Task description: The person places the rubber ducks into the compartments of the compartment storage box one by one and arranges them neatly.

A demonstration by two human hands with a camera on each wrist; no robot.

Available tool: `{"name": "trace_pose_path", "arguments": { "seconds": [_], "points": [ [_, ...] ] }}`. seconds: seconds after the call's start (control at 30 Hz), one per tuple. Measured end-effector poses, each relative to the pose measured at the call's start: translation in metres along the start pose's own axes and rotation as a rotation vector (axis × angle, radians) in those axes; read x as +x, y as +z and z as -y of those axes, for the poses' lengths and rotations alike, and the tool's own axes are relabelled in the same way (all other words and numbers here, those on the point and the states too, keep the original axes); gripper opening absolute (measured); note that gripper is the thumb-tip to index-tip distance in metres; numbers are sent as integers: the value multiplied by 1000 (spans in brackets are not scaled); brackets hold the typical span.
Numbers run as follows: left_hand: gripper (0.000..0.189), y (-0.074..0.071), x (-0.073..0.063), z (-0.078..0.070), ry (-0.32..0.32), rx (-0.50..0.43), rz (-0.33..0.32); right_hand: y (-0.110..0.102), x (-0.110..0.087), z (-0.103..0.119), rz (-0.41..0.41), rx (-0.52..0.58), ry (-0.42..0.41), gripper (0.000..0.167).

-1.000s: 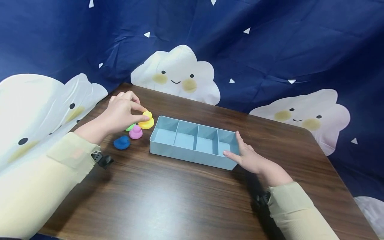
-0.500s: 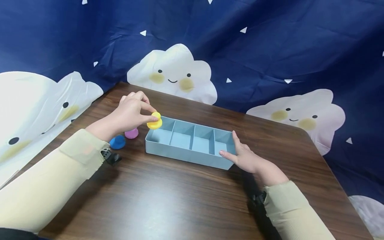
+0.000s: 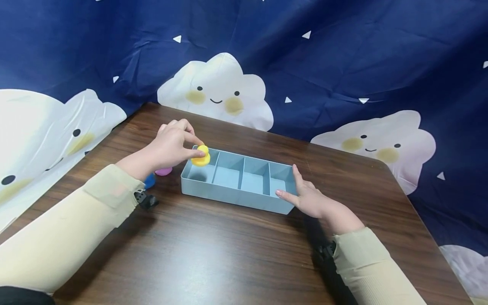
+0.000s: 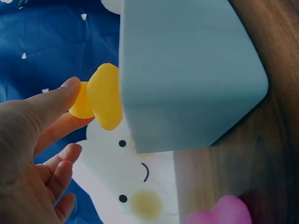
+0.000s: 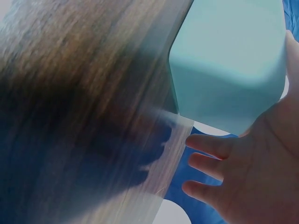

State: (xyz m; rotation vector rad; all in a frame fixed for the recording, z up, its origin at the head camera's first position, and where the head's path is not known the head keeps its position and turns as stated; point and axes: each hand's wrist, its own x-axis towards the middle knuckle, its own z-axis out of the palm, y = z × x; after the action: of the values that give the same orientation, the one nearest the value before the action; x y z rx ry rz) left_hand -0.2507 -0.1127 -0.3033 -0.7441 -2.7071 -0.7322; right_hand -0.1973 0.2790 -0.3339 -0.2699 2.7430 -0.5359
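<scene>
Pinched by its head between the thumb and index finger of my left hand, a yellow toy duck hangs over the leftmost compartment of a light blue divided box. The left wrist view shows the yellow duck beside the box wall, at rim height. My right hand rests against the box's right end, thumb over the front rim and index finger at the back corner. Its other fingers are extended in the right wrist view.
A pink duck and a blue duck sit left of the box, partly hidden by the left arm. The brown wooden table ends at a blue curtain with clouds behind.
My left hand has lifted the yellow duck from the table beside the box and carried it right, over the leftmost compartment. The green thing by the pink duck is now hidden. My right hand stays at the box.
</scene>
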Motion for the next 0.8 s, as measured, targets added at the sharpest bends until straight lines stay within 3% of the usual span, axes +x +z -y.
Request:
{"name": "trace_pose_path", "arguments": {
  "seconds": [0.5,0.8],
  "points": [
    [33,19,-3,12,-59,32,99,1,1,0,22,43,-3,107],
    [36,26,-4,15,-72,63,124,0,1,0,28,54,-5,107]
  ]
}}
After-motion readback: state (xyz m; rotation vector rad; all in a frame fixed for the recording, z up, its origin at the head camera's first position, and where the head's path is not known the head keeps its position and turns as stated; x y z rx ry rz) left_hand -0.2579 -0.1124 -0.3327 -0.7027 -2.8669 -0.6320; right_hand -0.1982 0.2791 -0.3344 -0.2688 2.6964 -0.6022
